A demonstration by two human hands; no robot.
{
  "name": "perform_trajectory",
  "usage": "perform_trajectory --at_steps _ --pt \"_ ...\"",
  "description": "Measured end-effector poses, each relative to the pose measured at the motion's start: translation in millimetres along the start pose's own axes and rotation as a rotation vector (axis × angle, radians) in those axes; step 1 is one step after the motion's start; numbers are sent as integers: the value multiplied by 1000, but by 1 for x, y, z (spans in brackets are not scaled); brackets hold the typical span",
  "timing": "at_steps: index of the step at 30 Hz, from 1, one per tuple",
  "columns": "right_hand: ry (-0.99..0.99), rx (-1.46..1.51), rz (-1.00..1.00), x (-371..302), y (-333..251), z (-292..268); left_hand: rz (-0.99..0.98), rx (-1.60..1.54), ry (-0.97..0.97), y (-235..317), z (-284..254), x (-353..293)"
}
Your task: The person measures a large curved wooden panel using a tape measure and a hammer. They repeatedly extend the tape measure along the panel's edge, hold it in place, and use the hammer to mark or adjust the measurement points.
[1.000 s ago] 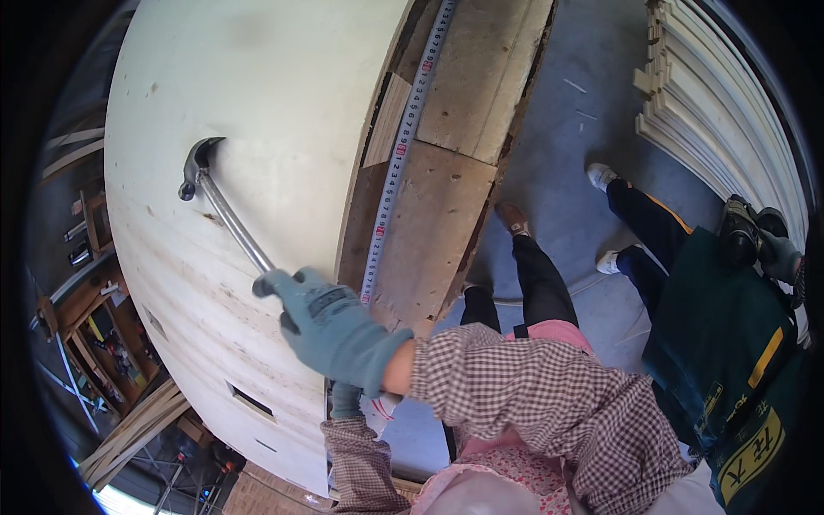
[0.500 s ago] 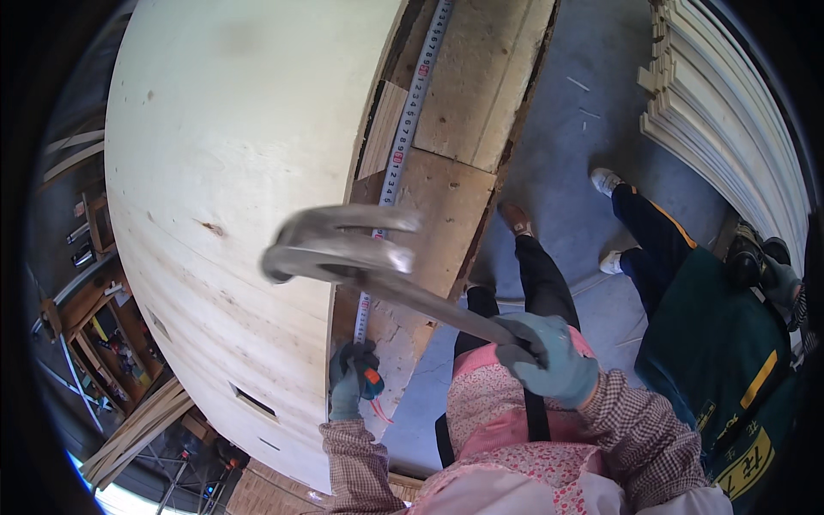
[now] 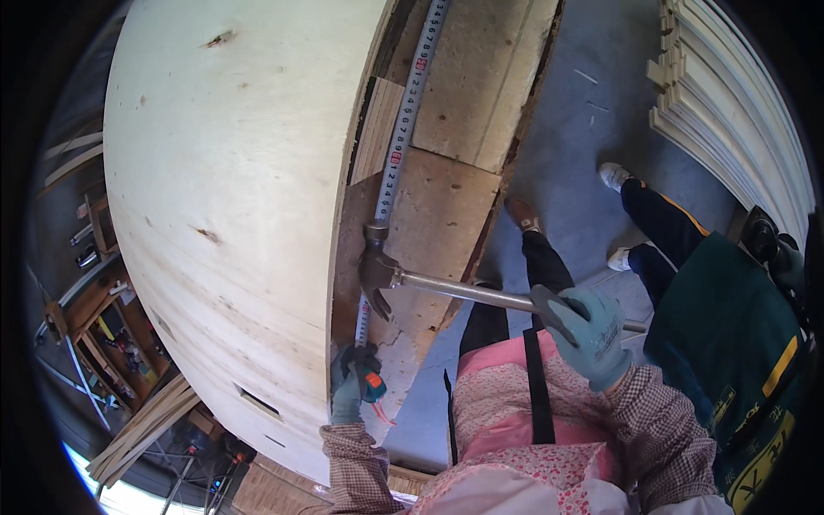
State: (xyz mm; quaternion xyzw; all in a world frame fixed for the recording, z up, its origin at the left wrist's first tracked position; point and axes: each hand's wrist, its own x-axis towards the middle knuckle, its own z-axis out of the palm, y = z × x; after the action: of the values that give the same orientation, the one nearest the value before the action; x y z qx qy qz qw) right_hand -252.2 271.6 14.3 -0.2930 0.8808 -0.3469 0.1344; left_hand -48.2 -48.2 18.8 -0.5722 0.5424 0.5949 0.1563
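In my right hand (image 3: 588,335), gloved in grey-blue, is a claw hammer (image 3: 468,290), gripped near the end of its metal handle. Its head lies over the extended tape blade, close to the panel's edge. My left hand (image 3: 350,390), also gloved, is closed around a tape measure (image 3: 374,386) with an orange and teal case and a red cord. The tape blade (image 3: 396,154) runs from the case away from me along a wooden ledge (image 3: 438,193). Left of the blade rises a large pale plywood panel (image 3: 232,172). Whether the hammer touches the blade, I cannot tell.
At the right a co-worker in a dark green apron (image 3: 721,343) stands close by. Behind them is a stack of pale boards (image 3: 730,112). Wooden strips (image 3: 142,429) and a tool shelf (image 3: 120,343) are at the far left. A striped wood block (image 3: 378,129) sits beside the blade.
The hammer has swung down from a raised, blurred position onto the blade area, its head moving lower and right. My right hand has shifted slightly right. My left hand stays on the tape measure.
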Motion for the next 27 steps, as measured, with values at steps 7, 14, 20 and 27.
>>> perform_trajectory --at_steps 7,14,20,27 --pt "-87 -102 18 34 -29 12 50 42 36 -1 1 0" --pt "-101 -149 55 52 -49 11 48 62 14 3 4 -1" --pt "-99 -178 65 56 -44 5 36 51 -2 3 4 -1" --pt "-142 -160 54 57 -41 -8 52 61 30 -1 2 2"
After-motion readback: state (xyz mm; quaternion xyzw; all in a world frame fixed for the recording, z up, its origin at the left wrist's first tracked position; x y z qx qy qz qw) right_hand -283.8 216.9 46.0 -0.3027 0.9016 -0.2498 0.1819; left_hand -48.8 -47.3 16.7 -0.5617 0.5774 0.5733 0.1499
